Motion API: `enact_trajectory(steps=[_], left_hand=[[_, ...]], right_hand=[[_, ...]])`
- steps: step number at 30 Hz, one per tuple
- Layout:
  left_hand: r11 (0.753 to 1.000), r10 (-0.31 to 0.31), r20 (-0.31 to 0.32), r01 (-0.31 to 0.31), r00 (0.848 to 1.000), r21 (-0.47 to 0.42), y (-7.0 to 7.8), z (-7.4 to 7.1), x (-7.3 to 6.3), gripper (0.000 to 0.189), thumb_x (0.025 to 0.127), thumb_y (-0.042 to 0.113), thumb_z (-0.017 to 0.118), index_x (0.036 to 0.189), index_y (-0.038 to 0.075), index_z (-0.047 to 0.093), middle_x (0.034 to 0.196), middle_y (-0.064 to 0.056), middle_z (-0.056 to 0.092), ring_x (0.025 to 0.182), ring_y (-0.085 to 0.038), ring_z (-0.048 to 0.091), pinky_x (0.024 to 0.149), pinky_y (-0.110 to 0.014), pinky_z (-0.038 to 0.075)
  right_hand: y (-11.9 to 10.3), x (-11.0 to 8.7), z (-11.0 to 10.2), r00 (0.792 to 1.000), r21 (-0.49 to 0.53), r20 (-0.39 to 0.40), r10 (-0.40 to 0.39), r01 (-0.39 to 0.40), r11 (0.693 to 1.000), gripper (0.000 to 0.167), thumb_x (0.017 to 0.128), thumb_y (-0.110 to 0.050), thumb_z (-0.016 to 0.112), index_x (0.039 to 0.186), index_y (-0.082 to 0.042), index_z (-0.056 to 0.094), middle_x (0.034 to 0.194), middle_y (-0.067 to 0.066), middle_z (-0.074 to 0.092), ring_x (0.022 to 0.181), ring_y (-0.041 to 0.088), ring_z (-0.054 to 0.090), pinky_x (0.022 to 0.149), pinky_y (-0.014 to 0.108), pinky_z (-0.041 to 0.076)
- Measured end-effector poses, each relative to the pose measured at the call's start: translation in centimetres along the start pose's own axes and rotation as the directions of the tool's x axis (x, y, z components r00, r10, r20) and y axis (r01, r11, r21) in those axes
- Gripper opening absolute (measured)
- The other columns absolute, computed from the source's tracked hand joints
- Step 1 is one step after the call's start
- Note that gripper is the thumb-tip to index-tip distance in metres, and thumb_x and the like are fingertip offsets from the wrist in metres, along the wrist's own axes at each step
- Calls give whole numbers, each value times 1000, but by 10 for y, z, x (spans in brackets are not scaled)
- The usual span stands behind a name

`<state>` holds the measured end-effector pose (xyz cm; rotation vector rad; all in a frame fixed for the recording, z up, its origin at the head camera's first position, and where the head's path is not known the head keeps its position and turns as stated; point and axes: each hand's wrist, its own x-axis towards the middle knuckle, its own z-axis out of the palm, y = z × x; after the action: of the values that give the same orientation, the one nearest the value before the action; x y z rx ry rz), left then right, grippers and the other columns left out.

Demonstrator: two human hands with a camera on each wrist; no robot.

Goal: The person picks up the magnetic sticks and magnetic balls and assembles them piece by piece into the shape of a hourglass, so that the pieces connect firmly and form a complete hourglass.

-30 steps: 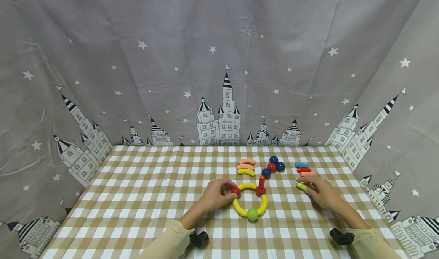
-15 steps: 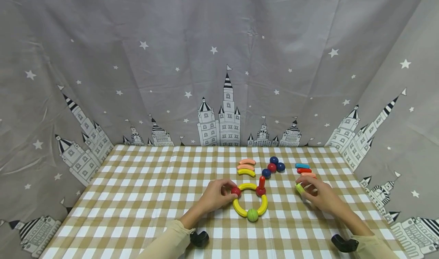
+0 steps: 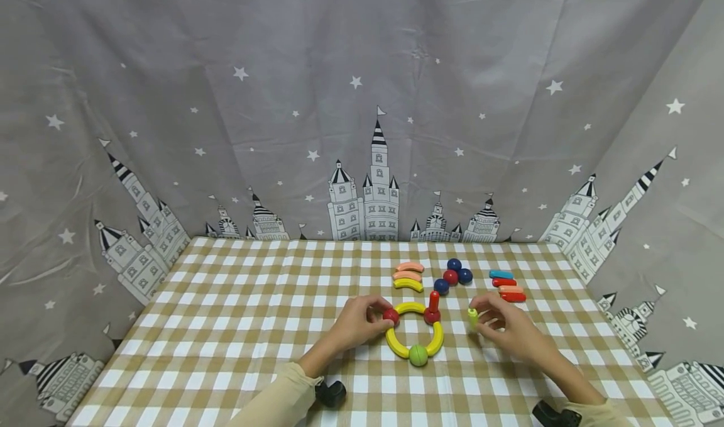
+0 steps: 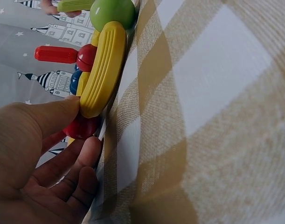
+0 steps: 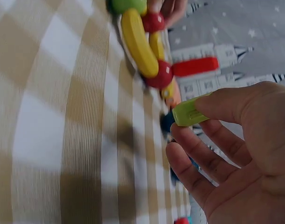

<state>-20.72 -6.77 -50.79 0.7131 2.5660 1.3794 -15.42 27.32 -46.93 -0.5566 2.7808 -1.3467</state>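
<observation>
A ring of yellow curved rods (image 3: 394, 345) joined by balls lies on the checkered cloth, with a green ball (image 3: 418, 355) at its near side. My left hand (image 3: 359, 321) pinches the red ball (image 3: 390, 316) at the ring's left, its thumb close to a yellow rod's end. From another red ball (image 3: 432, 316) at the ring's right, a red rod (image 3: 433, 301) stands upright. Right of the ring, above the cloth, my right hand (image 3: 509, 327) pinches a light green rod (image 3: 472, 317) between thumb and fingers. In the right wrist view the rod's lower end (image 5: 183, 115) shows; the thumb covers part.
Behind the ring lie two peach curved rods (image 3: 409, 267) and a yellow one (image 3: 408, 284). Several blue balls (image 3: 441, 286) cluster round a red ball (image 3: 450, 277). Blue, red and peach straight rods (image 3: 511, 289) lie at the right. A grey castle-print curtain (image 3: 271, 100) hangs behind the table.
My right hand has picked up the light green rod from beside the straight rods, carried it left toward the ring and turned it upright. My left hand has stayed on the red ball.
</observation>
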Motion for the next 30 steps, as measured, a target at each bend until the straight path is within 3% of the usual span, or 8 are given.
enact_trajectory(steps=[17,30], left_hand=[[1000,-8,-17,8,1000,16,0,1,1,19,91,19,81,107,13,74,92,4,71,69,-9,57,61,-24,47],[1000,-9,-22,9,1000,11,0,2,2,19,90,21,82,105,13,74,91,4,72,68,-9,56,60,-24,46]], right_hand=[[-41,5,41,995,189,58,-84,71,979,31,91,1,75,117,-4,60,114,10,70,99,23,68,81,29,58],[-49,12,67,993,219,85,-83,63,974,31,90,1,76,116,-4,60,106,5,67,98,20,68,82,31,58]])
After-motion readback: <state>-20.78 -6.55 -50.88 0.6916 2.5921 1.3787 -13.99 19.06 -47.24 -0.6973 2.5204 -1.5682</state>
